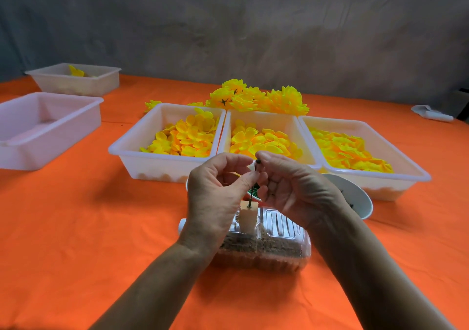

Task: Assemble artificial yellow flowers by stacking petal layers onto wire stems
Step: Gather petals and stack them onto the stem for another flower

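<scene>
Fingertips (261, 161) of the right hand (294, 190) are pinched on a small white piece with a dark tip (255, 164) at the top of the wire stem (251, 197); whether that piece is a petal layer cannot be told. The stem is pinched lower down by the thumb and forefinger of the left hand (215, 192), just above a green calyx (254, 190).

The stem is stood upright in a cream block (248, 218), which is set on a clear container (266, 243) with brown fill, on the orange cloth (76, 228). Both hands are raised above this block, wrists apart, fingertips met at the stem top, the other fingers loosely curled.

For the step to be done well, the stem should probably be kept vertical and steady by the lower pinch, so that the block is not tipped. The piece should be centred on the wire before it is pressed down, and slid straight, not at a slant.

Petals are held in three trays behind the hands: left (182, 136), middle (264, 142) and right (347, 149). Finished flowers (258, 98) are heaped beyond them. The next layer can likely be taken from the middle tray, nearest the fingers.
</scene>
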`<state>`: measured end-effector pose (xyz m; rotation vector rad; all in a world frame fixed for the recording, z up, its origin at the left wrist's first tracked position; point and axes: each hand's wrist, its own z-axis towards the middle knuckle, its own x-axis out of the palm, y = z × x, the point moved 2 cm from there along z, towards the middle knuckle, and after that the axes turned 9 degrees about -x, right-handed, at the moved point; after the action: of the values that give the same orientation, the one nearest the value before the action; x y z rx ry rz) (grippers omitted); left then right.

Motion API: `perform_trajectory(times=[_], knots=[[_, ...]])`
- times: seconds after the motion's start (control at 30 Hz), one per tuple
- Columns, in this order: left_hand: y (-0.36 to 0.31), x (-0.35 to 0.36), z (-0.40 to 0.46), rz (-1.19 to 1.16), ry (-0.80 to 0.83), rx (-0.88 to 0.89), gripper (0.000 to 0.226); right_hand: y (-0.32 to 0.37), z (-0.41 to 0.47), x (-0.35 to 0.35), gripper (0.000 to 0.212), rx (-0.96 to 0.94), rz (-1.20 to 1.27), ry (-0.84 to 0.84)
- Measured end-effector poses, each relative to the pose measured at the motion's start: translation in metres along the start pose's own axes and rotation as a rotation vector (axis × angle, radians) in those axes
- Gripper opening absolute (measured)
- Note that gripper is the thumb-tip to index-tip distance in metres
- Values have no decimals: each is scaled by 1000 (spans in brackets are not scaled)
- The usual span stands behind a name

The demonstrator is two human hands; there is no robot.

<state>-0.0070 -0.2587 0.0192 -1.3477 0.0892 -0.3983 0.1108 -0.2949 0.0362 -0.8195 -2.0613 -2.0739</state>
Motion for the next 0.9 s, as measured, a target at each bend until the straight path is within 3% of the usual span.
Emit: perform_trajectory(times=[0.4,0.53,0.63,0.77,0.9], knots=[[2,2,1,-61,1,-46,12,5,-1,-1,3,-106,-69,16],[1,2,2,-62,-4,-45,13,10,-3,-4,5,-189,-219,28],[1,3,1,-53,-2,-36,12,15,-6,-4,8,-318,-395,53],[2,5,2,-77,-6,-46,11,21,-10,0,13,-636,-651,141],[6,5,1,-52,-14,-41,12,16,-7,-3,20,-712,-777,172]])
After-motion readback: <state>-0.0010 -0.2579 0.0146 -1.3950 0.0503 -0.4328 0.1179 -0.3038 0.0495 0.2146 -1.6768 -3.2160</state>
